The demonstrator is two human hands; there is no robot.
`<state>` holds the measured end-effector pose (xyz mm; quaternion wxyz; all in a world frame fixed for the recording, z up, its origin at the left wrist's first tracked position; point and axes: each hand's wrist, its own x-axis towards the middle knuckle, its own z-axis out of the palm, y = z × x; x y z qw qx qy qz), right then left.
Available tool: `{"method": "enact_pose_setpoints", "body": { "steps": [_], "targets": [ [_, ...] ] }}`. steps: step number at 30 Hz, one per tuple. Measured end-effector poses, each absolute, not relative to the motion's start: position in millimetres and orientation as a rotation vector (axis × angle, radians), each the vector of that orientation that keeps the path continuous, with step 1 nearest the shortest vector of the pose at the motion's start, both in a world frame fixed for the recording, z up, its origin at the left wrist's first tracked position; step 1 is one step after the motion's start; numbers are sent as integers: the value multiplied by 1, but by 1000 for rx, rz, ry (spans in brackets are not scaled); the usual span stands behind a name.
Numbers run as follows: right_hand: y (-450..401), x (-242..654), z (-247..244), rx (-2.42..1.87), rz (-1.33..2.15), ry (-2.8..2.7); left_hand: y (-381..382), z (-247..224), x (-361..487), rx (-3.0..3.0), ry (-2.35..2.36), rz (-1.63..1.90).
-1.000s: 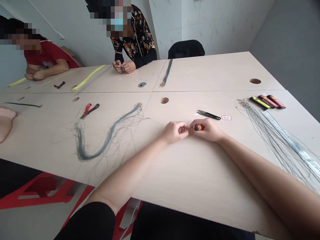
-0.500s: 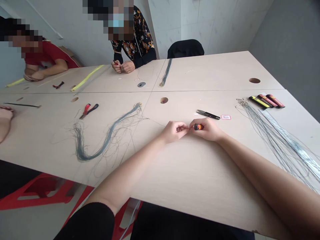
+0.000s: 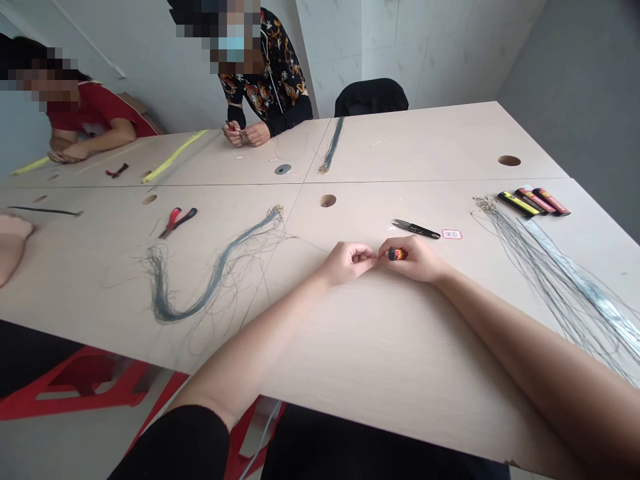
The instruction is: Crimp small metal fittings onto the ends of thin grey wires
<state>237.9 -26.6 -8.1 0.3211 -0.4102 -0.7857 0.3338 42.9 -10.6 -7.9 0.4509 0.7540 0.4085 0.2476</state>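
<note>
My left hand (image 3: 350, 262) is closed in a pinch above the table, its fingertips almost meeting those of my right hand. A thin grey cord (image 3: 311, 244) runs from the left into its fingers; the pinched end is too small to make out. My right hand (image 3: 414, 259) is closed around what looks like a small black-and-red lighter (image 3: 397, 254), one end showing. Black thread snips (image 3: 417, 229) lie just beyond my right hand, beside a small red-edged label (image 3: 452, 234). To the left lies a curved bundle of grey cords (image 3: 220, 267) with gold-coloured ends (image 3: 276, 212).
Red-and-black pliers (image 3: 176, 221) lie at left. Another cord bundle (image 3: 530, 273) and a shiny plastic strip (image 3: 580, 277) are at right, near several lighter-like tubes (image 3: 550, 201). Round holes (image 3: 328, 201) pierce the table. Co-workers sit across, one person's hands (image 3: 247, 133) together; another's hand (image 3: 13, 240) rests at left.
My hands and what they hold stay in place. The co-worker's hand at the left edge has shifted slightly, and the masked person's head has moved a little.
</note>
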Motion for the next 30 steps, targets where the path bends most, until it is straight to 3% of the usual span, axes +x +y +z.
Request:
{"method": "enact_pose_setpoints", "body": {
  "steps": [19, 24, 30],
  "targets": [
    [-22, 242, -12, -1152, 904, -1871, -11, -10, 42, 1795, 1016, 682],
    [-23, 241, -18, -1058, 1269, -1398, -12, -10, 42, 1820, 1053, 866],
    [-30, 226, -13, -867, 1636, -1282, -14, -12, 43, 1826, 1048, 1035]
  ]
}}
